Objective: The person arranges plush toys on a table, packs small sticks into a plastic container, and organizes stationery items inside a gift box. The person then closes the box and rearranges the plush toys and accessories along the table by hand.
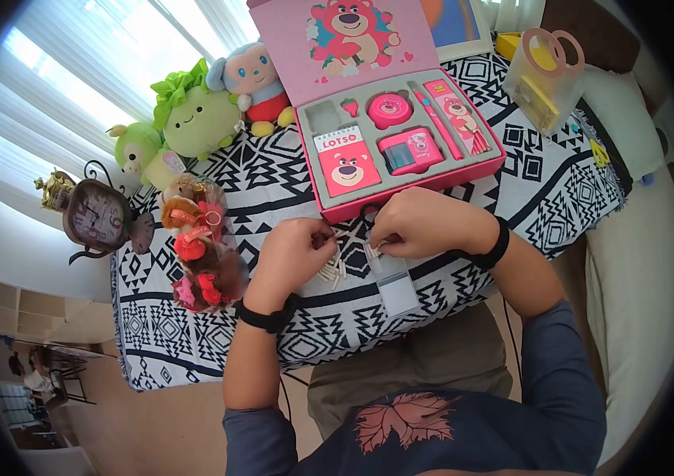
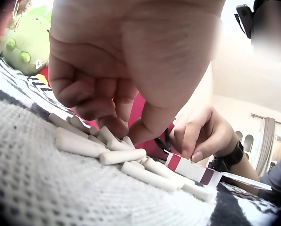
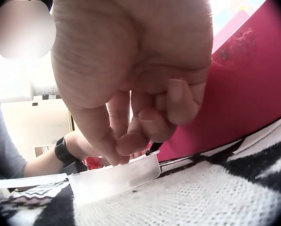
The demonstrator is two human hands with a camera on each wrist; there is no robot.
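Observation:
My left hand (image 1: 295, 250) is at a loose pile of short white sticks (image 1: 332, 270) on the patterned cloth. In the left wrist view, its thumb and fingertips pinch one stick at the pile's top. My right hand (image 1: 424, 222) bends over a small clear plastic box (image 3: 117, 178) with its lid (image 1: 398, 293) flipped back towards me. Its thumb and fingertips meet just over the box's rim; I cannot tell whether a stick is between them. Red and purple stripes mark the box's side (image 2: 189, 169) facing the pile.
Close beyond both hands stands an open pink gift box (image 1: 420, 190) with a notepad (image 1: 346, 163) and pencils. Left are a bag of small plush figures (image 1: 198, 238), a clock (image 1: 99, 214) and plush toys (image 1: 198, 119). A transparent tote (image 1: 539, 83) stands at far right.

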